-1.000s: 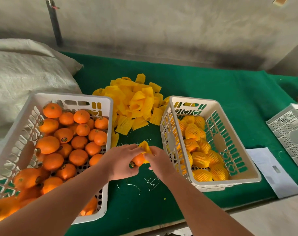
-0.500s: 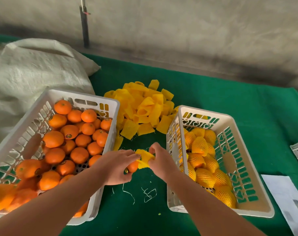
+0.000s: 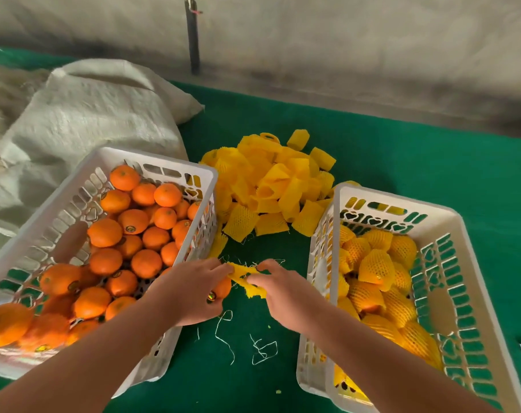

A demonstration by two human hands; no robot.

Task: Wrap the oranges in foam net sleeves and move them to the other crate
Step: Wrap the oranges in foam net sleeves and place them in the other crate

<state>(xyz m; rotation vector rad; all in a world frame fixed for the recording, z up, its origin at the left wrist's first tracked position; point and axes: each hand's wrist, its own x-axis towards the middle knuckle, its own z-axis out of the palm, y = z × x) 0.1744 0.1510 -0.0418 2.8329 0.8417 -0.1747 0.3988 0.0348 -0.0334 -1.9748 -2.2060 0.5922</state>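
Setting: a green felt-covered table [image 3: 402, 162] against a stained grey wall, with a woven sack [image 3: 83, 120] slumped at ten o'clock.

Left crate: a white plastic crate [image 3: 152, 162] at nine o'clock, filled with bare oranges.

Right crate: a second white crate [image 3: 449, 222] at three o'clock, partly filled with oranges already in yellow netting.

Sleeve pile: loose yellow foam net sleeves [image 3: 271, 186] heaped at twelve o'clock, between the far ends of the two crates.

Left hand: the left hand [image 3: 190, 290] curls around one orange [image 3: 222, 289] at the centre of the table, just beside the left crate's near corner, while its fingertips pinch one edge of a sleeve.

Right hand: the right hand [image 3: 283, 290] pinches the opposite edge of that foam sleeve [image 3: 247, 278], pulled out thin between the two hands.

Risk: the stretched netting looks fragile; white threads [image 3: 262, 350] litter the felt below. Pulling harder could tear the mesh, or the orange, held with only part of the hand, could slip and roll off.
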